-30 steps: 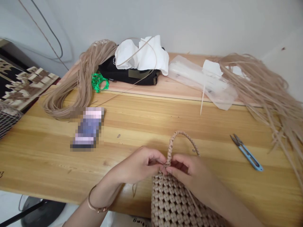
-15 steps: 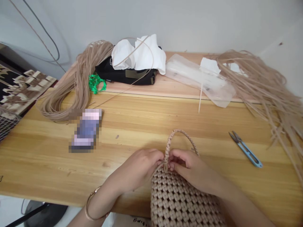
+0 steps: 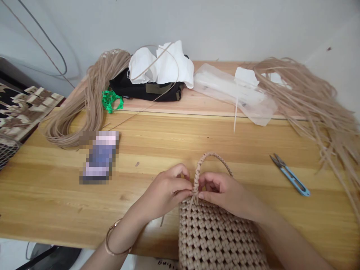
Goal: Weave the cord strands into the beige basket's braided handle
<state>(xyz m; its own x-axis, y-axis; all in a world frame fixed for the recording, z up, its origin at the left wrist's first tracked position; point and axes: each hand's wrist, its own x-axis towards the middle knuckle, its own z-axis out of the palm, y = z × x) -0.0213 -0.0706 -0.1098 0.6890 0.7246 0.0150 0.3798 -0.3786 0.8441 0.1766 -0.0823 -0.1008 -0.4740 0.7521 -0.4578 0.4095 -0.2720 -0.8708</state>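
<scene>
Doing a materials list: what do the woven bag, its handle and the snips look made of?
The woven bag looks like matte tan strip, probably synthetic rattan; the very even colour and width suggest plastic, though natural cane can't be ruled out. The braided handle seems the same strip, matching in colour. The thread snips appear to be shiny grey steel, with a blue coating on the bow.

Pale wall [image 3: 225,26] behind a pine table [image 3: 42,195], pale floor [image 3: 11,255] below
</scene>
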